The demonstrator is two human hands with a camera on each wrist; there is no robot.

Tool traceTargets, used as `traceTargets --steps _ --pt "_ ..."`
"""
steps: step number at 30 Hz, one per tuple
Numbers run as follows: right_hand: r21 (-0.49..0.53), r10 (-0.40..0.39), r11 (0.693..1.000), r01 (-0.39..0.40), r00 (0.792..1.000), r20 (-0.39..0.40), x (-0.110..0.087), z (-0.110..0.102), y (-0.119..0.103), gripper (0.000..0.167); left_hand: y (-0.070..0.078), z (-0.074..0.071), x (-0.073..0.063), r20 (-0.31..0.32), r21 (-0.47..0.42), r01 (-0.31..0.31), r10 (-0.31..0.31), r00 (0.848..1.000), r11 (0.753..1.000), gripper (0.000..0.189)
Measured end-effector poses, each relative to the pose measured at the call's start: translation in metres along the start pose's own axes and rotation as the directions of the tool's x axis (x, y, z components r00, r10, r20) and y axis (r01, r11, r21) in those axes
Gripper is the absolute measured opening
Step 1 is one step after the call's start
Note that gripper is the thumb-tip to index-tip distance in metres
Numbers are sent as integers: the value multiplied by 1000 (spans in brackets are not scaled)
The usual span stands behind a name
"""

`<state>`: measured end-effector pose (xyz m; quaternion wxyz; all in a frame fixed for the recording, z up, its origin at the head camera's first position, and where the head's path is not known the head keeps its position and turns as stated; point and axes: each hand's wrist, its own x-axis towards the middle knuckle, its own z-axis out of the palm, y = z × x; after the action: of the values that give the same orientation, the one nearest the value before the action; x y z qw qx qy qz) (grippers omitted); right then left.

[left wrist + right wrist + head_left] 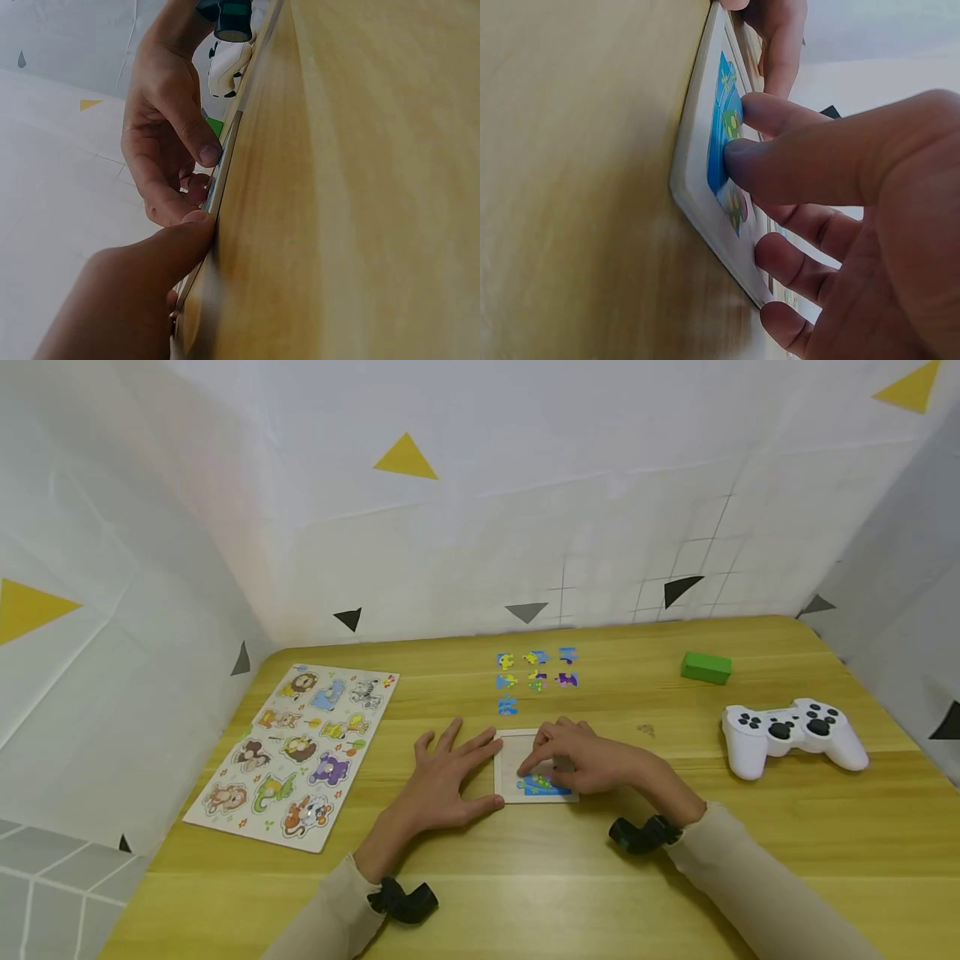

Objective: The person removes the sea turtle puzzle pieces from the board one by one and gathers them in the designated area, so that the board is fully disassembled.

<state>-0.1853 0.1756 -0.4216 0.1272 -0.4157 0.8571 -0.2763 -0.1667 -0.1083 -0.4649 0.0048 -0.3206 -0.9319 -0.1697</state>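
A small white puzzle tray (514, 745) lies flat on the wooden table. Along its near side sit joined jigsaw pieces (542, 788), blue with green and yellow print. My left hand (441, 783) rests at the tray's left side, fingers spread, thumb and fingertips against the rim. Over the tray, my right hand (592, 758) presses the jigsaw pieces with its thumb (754, 166) and index fingertip, which stand apart. Its other fingers bend loosely near the tray's edge in the right wrist view. Part of the tray is hidden beneath that hand.
Several loose jigsaw pieces (507, 682) lie in rows behind the tray. At left is a large animal puzzle board (341, 693). A green block (706, 667) and a white game controller (797, 737) stand on the right. White sheeting rises behind the table (517, 893).
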Motion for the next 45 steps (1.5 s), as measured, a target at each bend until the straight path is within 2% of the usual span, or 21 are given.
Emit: traceTargets --steps 8,23,30,36,45 --pt "16 33 999 -33 999 5 0 0 -1 36 0 1 0 2 -13 2 -1 1000 1000 80" --pt "-21 -6 1000 5 1000 -10 1 2 1 35 -3 5 0 -13 3 -13 13 1000 1000 81" --pt "9 -1 1000 1 1000 22 0 0 -4 35 -3 4 0 -20 7 -12 13 1000 1000 81" --pt "15 4 1000 -5 1000 22 1 1 -7 38 -2 2 0 -4 0 3 -3 1000 1000 81" --pt "18 18 1000 -19 1000 24 1 3 -7 37 0 2 -1 -13 -4 -1 1 1000 1000 80"
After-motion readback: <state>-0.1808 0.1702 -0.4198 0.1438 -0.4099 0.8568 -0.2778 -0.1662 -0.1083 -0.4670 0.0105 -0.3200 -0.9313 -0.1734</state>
